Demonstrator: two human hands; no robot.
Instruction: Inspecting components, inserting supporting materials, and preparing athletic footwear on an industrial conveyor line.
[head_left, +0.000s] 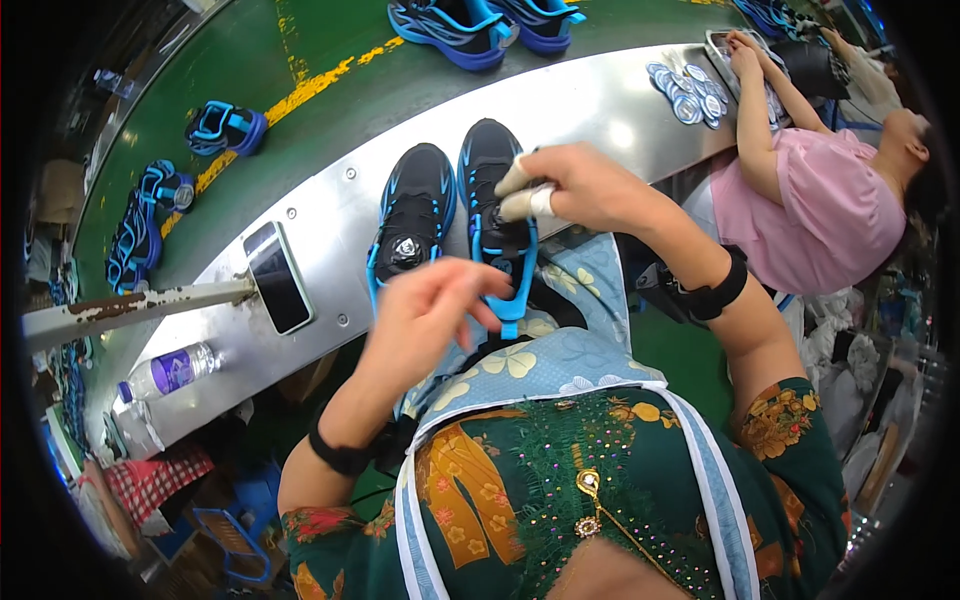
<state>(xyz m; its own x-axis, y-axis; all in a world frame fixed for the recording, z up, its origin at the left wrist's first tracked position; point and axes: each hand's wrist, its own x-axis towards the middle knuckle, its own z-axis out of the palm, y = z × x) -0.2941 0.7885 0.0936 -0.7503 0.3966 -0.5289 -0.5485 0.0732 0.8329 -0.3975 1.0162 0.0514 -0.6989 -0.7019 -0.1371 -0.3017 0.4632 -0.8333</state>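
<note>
Two black sneakers with bright blue trim stand side by side on the metal bench, toes pointing away from me. On the left sneaker (416, 195) a round dial (407, 251) shines on the tongue. My right hand (585, 188), with pale covers on two fingertips, reaches over the right sneaker (489, 150); thumb and finger close at its tongue, hiding part of the lacing. Near the heel openings hovers my left hand (430, 315), blurred by motion. Its fingers are loosely bent and apart, with nothing visible in them.
The metal bench (330, 190) curves before a green surface (340, 110) carrying more sneakers (460, 30). At left lie a phone (278, 277) and a plastic bottle (175, 370), beside a worn metal bar (140, 308). Round discs (690, 95) sit near a person in pink (815, 210) at right.
</note>
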